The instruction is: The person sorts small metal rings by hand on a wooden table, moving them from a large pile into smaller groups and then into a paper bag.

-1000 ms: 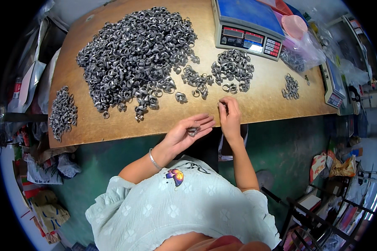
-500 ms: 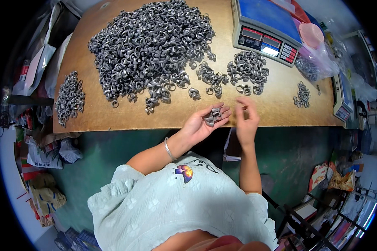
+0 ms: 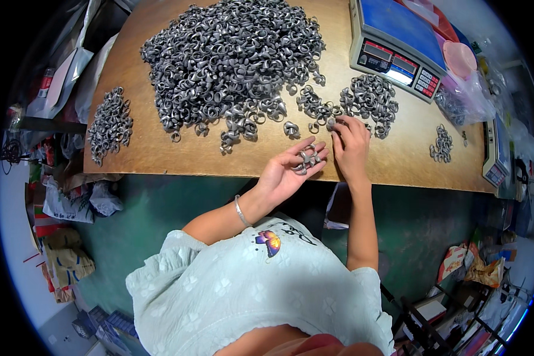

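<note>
Several grey metal rings [image 3: 307, 160] lie in the upturned palm of my left hand [image 3: 279, 178], its fingers partly curled around them. My right hand [image 3: 353, 153] is palm down on the table, just right of the left. Its bent fingertips touch the near edge of a loose cluster of rings [image 3: 314, 105]; whatever lies between them is hidden. Right beside that cluster is a small pile of rings [image 3: 371, 98]. A much larger heap of similar rings [image 3: 231, 65] covers the table's far middle. One small clump of rings [image 3: 291, 129] sits close to my left fingertips.
A brown table [image 3: 178, 163] carries another ring pile [image 3: 111, 126] at far left and a smaller one [image 3: 442, 144] at right. A blue-topped digital scale [image 3: 397, 35] stands at the back right, beside clear plastic bags [image 3: 469, 95] and a pink basket [image 3: 458, 58]. A second scale [image 3: 496, 154] is at the right edge.
My right hand has moved away from above my left fingers, forward to the ring cluster. The rings in my left palm have shifted. The whole view has swung slightly.
</note>
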Demonstrator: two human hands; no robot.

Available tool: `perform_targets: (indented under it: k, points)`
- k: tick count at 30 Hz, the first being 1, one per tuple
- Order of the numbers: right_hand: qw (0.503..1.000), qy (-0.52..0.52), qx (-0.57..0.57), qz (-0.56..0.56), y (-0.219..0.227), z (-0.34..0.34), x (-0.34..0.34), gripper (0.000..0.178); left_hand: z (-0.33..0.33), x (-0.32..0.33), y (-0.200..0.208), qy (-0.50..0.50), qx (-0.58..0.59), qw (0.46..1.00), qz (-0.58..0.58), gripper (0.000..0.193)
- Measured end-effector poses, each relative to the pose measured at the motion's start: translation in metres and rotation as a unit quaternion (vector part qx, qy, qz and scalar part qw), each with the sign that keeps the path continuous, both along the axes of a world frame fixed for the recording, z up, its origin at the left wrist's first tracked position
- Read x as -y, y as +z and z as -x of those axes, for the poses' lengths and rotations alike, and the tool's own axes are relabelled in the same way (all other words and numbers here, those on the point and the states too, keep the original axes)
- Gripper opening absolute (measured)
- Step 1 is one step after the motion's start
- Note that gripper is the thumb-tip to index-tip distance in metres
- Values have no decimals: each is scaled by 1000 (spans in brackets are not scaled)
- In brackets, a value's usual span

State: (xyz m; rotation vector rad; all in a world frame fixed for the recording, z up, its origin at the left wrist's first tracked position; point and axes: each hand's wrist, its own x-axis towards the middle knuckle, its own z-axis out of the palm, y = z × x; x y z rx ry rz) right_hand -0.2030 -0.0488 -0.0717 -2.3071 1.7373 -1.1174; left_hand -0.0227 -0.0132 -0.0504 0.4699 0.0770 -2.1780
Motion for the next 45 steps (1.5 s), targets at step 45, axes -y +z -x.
perform_targets:
  k: [45]
  points:
    - [993,-51,-82,-66,-8,-22,-15,19,-2,-28,-11,-1,4,998,-60,32]
